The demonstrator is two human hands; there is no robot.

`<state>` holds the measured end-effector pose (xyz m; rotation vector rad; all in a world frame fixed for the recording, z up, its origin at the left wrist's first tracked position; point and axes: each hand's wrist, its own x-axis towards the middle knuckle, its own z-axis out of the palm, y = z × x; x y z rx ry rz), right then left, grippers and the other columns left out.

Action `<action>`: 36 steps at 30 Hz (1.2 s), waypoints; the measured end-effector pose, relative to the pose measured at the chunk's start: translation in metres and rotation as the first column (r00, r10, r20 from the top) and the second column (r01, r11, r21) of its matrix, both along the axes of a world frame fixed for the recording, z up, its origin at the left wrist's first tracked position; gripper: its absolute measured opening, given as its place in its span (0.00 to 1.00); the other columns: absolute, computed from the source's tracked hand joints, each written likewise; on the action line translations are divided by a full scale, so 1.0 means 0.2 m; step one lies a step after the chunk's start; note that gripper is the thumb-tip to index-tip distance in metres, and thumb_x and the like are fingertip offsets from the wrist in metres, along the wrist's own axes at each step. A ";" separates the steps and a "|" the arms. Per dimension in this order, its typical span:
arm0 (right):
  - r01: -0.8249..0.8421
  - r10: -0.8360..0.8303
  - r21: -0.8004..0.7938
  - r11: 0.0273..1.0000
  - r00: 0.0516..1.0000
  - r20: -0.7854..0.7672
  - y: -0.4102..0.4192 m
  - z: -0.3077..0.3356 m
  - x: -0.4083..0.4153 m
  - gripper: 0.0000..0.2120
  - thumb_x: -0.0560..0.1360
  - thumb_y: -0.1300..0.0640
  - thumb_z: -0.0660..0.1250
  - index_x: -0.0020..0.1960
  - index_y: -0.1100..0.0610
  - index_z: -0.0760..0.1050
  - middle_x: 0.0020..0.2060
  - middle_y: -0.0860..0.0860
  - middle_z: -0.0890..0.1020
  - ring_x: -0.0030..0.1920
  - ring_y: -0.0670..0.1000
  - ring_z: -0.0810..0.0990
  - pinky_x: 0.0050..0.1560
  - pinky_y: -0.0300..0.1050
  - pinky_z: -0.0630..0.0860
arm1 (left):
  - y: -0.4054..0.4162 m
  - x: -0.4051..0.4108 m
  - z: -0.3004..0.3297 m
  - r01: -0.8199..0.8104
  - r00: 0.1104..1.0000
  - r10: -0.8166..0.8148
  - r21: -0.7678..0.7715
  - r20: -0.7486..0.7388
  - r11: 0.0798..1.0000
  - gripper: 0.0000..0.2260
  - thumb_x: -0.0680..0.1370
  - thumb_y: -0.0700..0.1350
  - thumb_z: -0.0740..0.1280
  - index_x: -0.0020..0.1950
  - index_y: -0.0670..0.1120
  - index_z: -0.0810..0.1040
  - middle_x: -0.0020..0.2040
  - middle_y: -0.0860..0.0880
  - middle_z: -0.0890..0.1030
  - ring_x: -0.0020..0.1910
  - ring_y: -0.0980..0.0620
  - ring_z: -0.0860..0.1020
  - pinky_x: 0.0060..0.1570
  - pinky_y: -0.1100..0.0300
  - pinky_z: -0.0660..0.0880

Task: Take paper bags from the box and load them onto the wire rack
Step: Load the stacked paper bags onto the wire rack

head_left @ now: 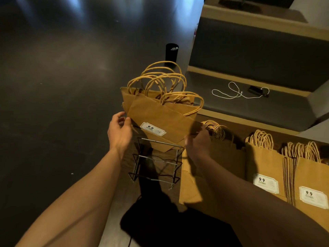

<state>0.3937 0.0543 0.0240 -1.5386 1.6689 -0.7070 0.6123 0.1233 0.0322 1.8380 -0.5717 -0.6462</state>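
The dark floor (62, 86) fills the left half of the view; an upholstered bench (258, 56) with pale wood edging runs along the upper right. On the bench seat lie a white cable (231, 92) and a small dark device (255, 90). A black cylindrical bin (171, 53) stands on the floor at the bench's left end.

At lower right, a box (191, 189) holds upright stacks of kraft paper bags (267, 168), each with a white "9.9" label. Just left of the box stands the wire rack (156, 166), its tiers apparently unloaded.

A bundle of paper bags (160, 118) with twisted-cord handles is held tilted above the rack's top tier, its lower corner dipping just inside the top wire frame. The right hand (197, 145) grips the bundle's right lower edge, fingers curled round it. The left hand (119, 132) sits at the left edge with fingers loosely spread; contact appears light, and a firm grasp cannot be confirmed.

Recommended procedure: square the bundle so its bottom edge runs parallel to the tier wires, steady the left edge, then lower evenly. Likely risk: the fanned bags may splay and catch the frame, or the cord handles may snag.
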 end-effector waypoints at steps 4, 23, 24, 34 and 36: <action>0.032 -0.026 -0.047 0.998 0.994 0.110 0.02 0.03 0.02 0.01 0.77 0.50 0.63 0.49 0.46 0.72 0.48 0.53 0.79 0.48 0.54 0.78 0.48 0.54 0.79 | -0.01 -0.03 -0.01 0.029 0.999 -0.033 0.104 0.038 0.994 0.15 0.82 0.50 0.63 0.68 0.48 0.73 0.65 0.48 0.76 0.62 0.52 0.76 0.61 0.60 0.71; 0.192 -0.218 0.230 0.954 0.971 0.096 -0.02 0.03 -0.30 0.22 0.79 0.63 0.62 0.72 0.55 0.65 0.67 0.56 0.72 0.64 0.55 0.73 0.60 0.48 0.73 | -0.06 -0.60 0.10 0.430 0.901 -0.433 0.104 0.002 0.897 0.12 0.78 0.47 0.67 0.34 0.51 0.76 0.33 0.54 0.79 0.36 0.51 0.78 0.44 0.52 0.78; 0.202 -0.230 0.238 0.950 0.969 0.093 -0.01 0.02 -0.35 0.23 0.79 0.62 0.63 0.73 0.55 0.65 0.67 0.56 0.72 0.65 0.55 0.73 0.59 0.47 0.73 | -0.08 -0.66 0.09 0.463 0.885 -0.466 0.114 -0.001 0.879 0.11 0.78 0.47 0.67 0.36 0.51 0.78 0.34 0.52 0.81 0.38 0.49 0.79 0.45 0.50 0.79; 0.327 -0.327 0.373 0.868 0.943 -0.065 0.01 -0.11 -0.82 0.17 0.77 0.53 0.63 0.61 0.62 0.74 0.57 0.60 0.78 0.52 0.58 0.75 0.45 0.44 0.67 | -0.17 -1.06 -0.17 0.594 0.747 -0.652 0.568 -0.127 0.570 0.13 0.79 0.49 0.65 0.60 0.44 0.80 0.59 0.43 0.81 0.59 0.44 0.78 0.50 0.61 0.71; 0.324 -0.326 0.419 0.848 0.943 -0.070 0.01 -0.15 -0.87 0.17 0.77 0.55 0.63 0.61 0.65 0.73 0.55 0.61 0.78 0.47 0.57 0.74 0.42 0.44 0.67 | -0.16 -1.09 -0.20 0.537 0.780 -0.609 0.652 -0.143 0.535 0.17 0.79 0.50 0.64 0.63 0.42 0.77 0.60 0.43 0.79 0.59 0.43 0.77 0.48 0.60 0.69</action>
